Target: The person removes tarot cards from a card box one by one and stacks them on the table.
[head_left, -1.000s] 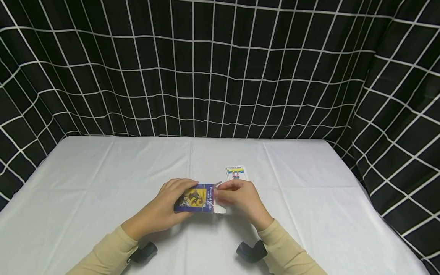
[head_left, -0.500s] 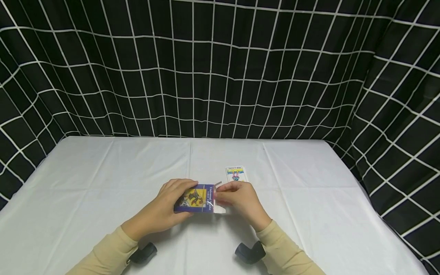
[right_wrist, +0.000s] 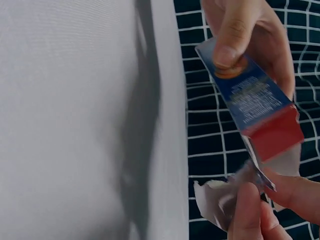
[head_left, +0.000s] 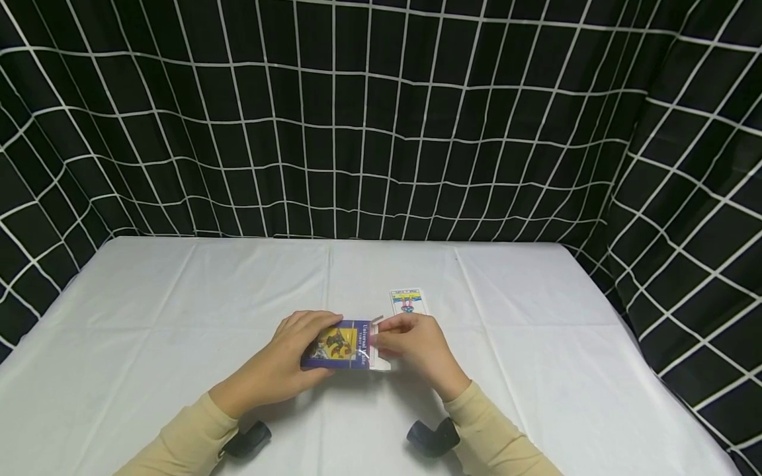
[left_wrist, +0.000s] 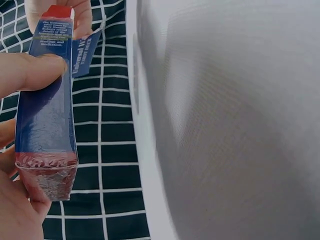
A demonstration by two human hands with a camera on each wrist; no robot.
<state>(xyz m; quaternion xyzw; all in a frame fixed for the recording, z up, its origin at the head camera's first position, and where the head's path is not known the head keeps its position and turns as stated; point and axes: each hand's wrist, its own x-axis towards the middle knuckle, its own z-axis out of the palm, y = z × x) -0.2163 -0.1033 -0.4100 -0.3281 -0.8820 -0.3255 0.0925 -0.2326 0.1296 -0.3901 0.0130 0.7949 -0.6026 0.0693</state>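
A blue tarot card box [head_left: 340,344] with a yellow picture on its front lies sideways above the cloth. My left hand [head_left: 280,363] grips its left end, with the thumb along one narrow side in the left wrist view. At the right end the box is open. There my right hand [head_left: 419,347] pinches a lid flap between thumb and fingers. In the right wrist view a red side flap [right_wrist: 277,132] and a pale flap [right_wrist: 215,202] stick out. The inside of the box cannot be seen.
A printed tarot card [head_left: 408,301] lies on the white tablecloth [head_left: 196,297] just behind my right hand, partly covered by it. Black curtain with a white grid [head_left: 333,132] hangs behind the table and at both sides. Dark wrist mounts [head_left: 433,437] are near both cuffs.
My right hand has shifted very slightly left, uncovering a bit more of the card behind it. My left hand and the box stay almost still.
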